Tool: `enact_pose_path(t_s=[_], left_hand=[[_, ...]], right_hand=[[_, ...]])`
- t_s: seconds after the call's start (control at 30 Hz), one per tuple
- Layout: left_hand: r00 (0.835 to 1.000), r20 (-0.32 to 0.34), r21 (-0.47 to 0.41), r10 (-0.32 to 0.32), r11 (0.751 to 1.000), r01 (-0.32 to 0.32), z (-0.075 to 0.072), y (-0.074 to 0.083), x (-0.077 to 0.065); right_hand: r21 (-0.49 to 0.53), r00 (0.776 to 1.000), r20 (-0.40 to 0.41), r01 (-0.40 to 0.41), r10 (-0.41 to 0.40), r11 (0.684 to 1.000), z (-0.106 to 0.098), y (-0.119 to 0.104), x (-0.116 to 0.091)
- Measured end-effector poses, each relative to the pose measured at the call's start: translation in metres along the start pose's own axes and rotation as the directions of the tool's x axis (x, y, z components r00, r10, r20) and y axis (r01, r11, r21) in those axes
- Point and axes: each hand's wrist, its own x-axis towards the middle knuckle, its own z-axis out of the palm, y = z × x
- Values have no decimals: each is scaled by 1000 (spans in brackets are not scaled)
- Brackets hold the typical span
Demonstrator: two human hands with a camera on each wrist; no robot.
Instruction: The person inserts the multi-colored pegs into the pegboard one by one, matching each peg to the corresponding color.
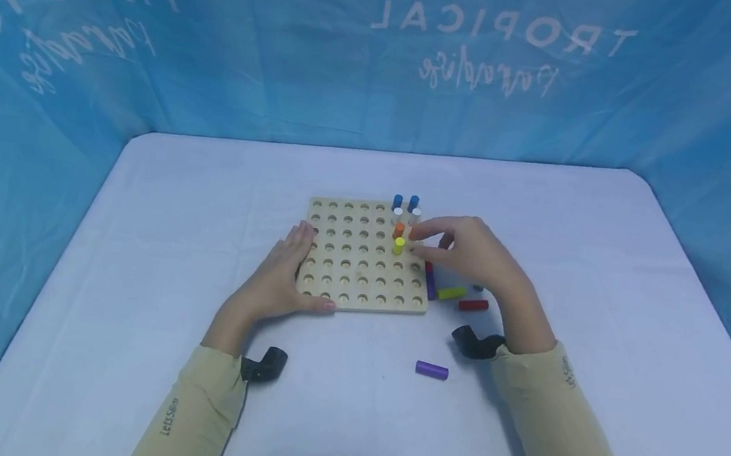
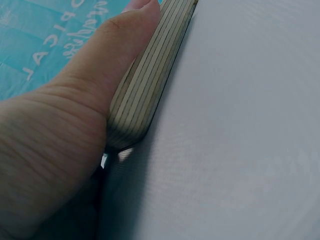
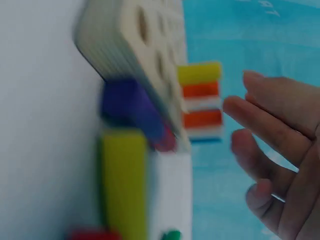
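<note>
A pale wooden pegboard (image 1: pixel 383 309) with rows of round holes lies on the table. My left hand (image 1: pixel 273 277) rests against its near left corner, fingers along the left side and thumb (image 2: pixel 107 55) on the front edge. Two blue pegs (image 1: pixel 397 202), two white pegs (image 1: pixel 397 215), an orange peg (image 1: pixel 399 231) and a yellow peg (image 1: pixel 399 246) stand in the two right columns. Another orange peg (image 3: pixel 202 119) shows in the right wrist view. Beside these pegs hovers my right hand (image 1: pixel 475 253), thumb and forefinger spread apart, holding nothing.
Loose pegs lie right of the board: a purple peg (image 1: pixel 431 285) against its side, a yellow-green peg (image 1: pixel 452 293), a dark red peg (image 1: pixel 473 304) and a partly hidden green peg (image 3: pixel 172 236). Another purple peg (image 1: pixel 432 371) lies nearer. A blue curtain (image 1: pixel 314 85) hangs behind the table.
</note>
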Motion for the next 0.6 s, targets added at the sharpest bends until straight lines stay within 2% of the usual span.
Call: enact_pose_path(t_s=[0.17, 0.33, 0.43, 0.6], left_hand=[[1000, 7, 2, 0, 1000, 0, 2, 1, 2], [1000, 9, 1, -11, 1000, 11, 2, 1, 3], [1000, 11, 6, -28, 1000, 27, 2, 1, 4], [999, 17, 12, -34, 999, 34, 3, 0, 4]], right_hand=[[-42, 992, 81, -92, 95, 995, -15, 16, -17], [-116, 961, 195, -178, 198, 977, -17, 26, -26], [-157, 948, 234, -183, 217, 970, -12, 25, -25], [-207, 942, 258, -164, 216, 964, -5, 22, -23]])
